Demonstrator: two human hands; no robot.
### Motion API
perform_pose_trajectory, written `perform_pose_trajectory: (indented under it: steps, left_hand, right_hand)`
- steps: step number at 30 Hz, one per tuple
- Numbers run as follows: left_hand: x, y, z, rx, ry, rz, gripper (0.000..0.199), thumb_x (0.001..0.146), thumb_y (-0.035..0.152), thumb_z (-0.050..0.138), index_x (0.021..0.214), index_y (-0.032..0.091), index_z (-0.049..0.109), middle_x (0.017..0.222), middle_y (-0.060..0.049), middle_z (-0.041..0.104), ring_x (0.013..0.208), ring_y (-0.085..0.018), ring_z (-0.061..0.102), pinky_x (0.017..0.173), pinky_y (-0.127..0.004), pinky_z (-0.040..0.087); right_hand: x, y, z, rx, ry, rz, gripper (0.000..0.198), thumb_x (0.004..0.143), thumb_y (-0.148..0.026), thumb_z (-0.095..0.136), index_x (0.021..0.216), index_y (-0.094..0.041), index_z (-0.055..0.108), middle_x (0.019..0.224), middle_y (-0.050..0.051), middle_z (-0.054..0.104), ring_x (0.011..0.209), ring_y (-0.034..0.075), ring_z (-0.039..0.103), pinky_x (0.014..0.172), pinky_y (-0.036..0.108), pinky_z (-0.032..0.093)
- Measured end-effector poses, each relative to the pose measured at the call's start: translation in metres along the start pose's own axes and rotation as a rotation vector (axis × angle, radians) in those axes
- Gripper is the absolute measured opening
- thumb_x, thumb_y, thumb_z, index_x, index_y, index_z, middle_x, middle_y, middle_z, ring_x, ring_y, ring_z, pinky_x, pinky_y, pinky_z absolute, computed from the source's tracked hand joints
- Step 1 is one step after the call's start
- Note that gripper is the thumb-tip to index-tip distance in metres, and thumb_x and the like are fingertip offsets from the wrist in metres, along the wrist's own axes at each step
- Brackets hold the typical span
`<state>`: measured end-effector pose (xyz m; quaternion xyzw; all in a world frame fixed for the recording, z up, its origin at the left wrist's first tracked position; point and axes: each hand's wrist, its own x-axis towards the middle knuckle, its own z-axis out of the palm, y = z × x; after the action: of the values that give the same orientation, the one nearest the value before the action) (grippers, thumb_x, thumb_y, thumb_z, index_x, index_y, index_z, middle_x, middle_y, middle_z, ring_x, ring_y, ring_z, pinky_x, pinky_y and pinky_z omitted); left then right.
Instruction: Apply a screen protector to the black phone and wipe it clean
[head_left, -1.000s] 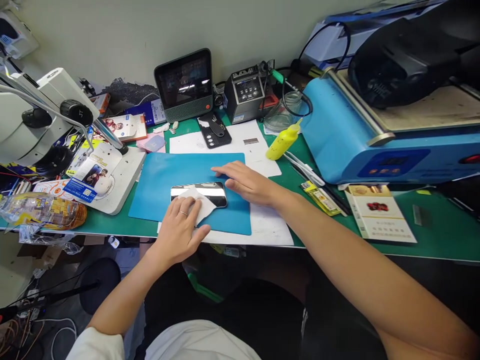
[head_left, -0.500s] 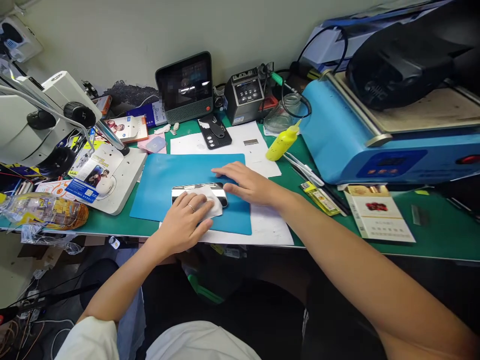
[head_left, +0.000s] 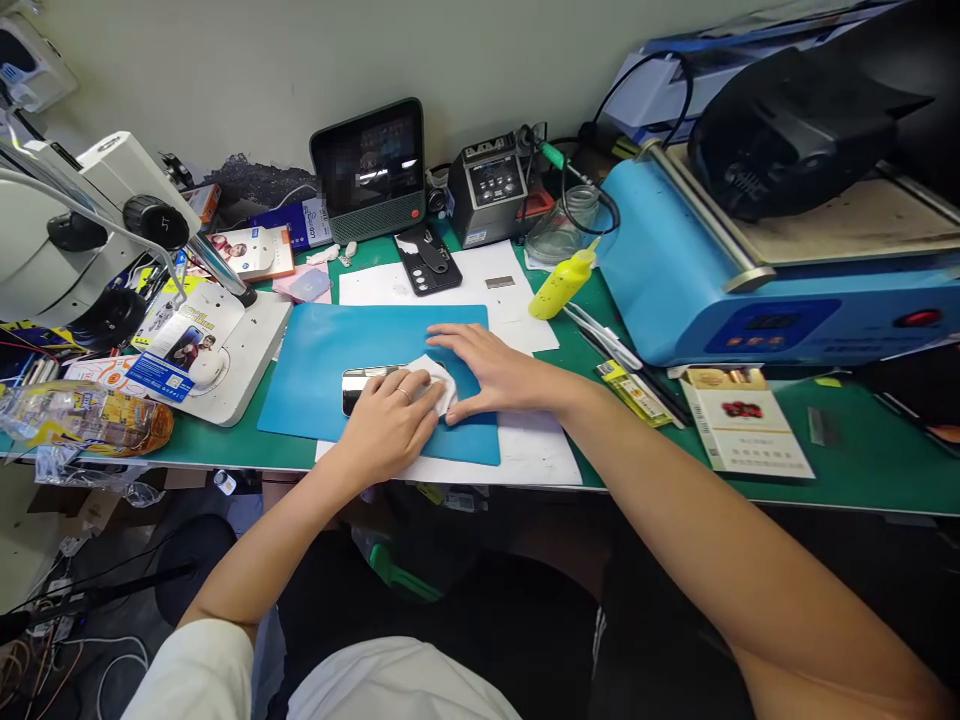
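A phone (head_left: 349, 392) lies crosswise on the blue mat (head_left: 300, 345), its dark, shiny left end showing. My left hand (head_left: 394, 420), with a ring on one finger, presses a white wipe (head_left: 437, 372) onto the phone's right part. The wipe and fingers hide much of the phone. At its right end is my right hand (head_left: 495, 372), thumb and fingers spread around the wipe's side. The thumb tip is close to the wipe; whether it touches the phone I cannot tell.
Behind the mat lie a black phone back (head_left: 429, 260) and a metal blade (head_left: 500, 282). A yellow bottle (head_left: 562, 283), tweezers (head_left: 600, 330) and a blue heating machine (head_left: 675, 290) are right. A microscope (head_left: 150, 220) and drink bottle (head_left: 90, 418) stand or lie left.
My left hand has slid the wipe rightward along the phone, baring its left end. My right thumb has dropped lower, opening wider from the fingers.
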<state>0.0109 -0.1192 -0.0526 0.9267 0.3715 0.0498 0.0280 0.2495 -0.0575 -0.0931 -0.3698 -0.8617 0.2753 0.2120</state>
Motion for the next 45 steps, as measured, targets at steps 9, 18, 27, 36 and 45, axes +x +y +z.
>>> perform_pose_trajectory:
  steps: [9, 18, 27, 36, 45]
  left_hand:
    - [-0.021, 0.017, 0.004, 0.098, 0.071, -0.068, 0.045, 0.111, 0.031, 0.030, 0.147, 0.017, 0.053, 0.146, -0.013, 0.060, 0.134, -0.030, 0.053, 0.107, -0.047, 0.039]
    - [0.004, 0.018, 0.011, 0.114, 0.088, -0.092, 0.046, 0.110, 0.030, 0.031, 0.148, 0.015, 0.051, 0.152, -0.013, 0.057, 0.138, -0.030, 0.052, 0.116, -0.049, 0.034]
    - [0.011, 0.020, 0.011, 0.087, 0.072, -0.118, 0.048, 0.108, 0.035, 0.035, 0.147, 0.012, 0.051, 0.150, -0.015, 0.058, 0.137, -0.032, 0.052, 0.119, -0.053, 0.033]
    - [-0.002, 0.026, 0.010, 0.099, 0.052, -0.109, 0.053, 0.105, 0.039, 0.040, 0.147, 0.008, 0.049, 0.149, -0.020, 0.056, 0.136, -0.035, 0.051, 0.119, -0.052, 0.032]
    - [-0.003, 0.029, 0.014, 0.203, 0.047, -0.147, 0.067, 0.105, 0.050, 0.041, 0.148, -0.002, 0.046, 0.149, -0.025, 0.054, 0.137, -0.038, 0.050, 0.120, -0.051, 0.032]
  right_hand:
    - [0.000, 0.000, 0.000, -0.009, -0.014, 0.008, 0.121, 0.067, -0.087, 0.071, 0.162, -0.024, 0.033, 0.161, 0.019, 0.041, 0.146, 0.046, 0.037, 0.118, 0.067, 0.036]
    - [-0.001, -0.002, -0.004, 0.020, 0.003, 0.008, 0.112, 0.075, -0.087, 0.063, 0.163, -0.026, 0.032, 0.160, 0.019, 0.044, 0.145, 0.044, 0.040, 0.117, 0.067, 0.037]
    - [0.000, -0.002, -0.004, 0.034, 0.007, 0.008, 0.114, 0.077, -0.092, 0.052, 0.162, -0.019, 0.035, 0.159, 0.021, 0.046, 0.144, 0.044, 0.042, 0.118, 0.065, 0.036]
    - [-0.001, -0.003, -0.006, 0.035, -0.001, -0.002, 0.106, 0.082, -0.089, 0.049, 0.164, -0.022, 0.034, 0.161, 0.018, 0.046, 0.144, 0.044, 0.041, 0.118, 0.065, 0.036]
    - [-0.003, 0.002, -0.002, 0.009, 0.011, -0.004, 0.107, 0.081, -0.090, 0.049, 0.164, -0.025, 0.033, 0.159, 0.018, 0.049, 0.143, 0.045, 0.043, 0.115, 0.066, 0.040]
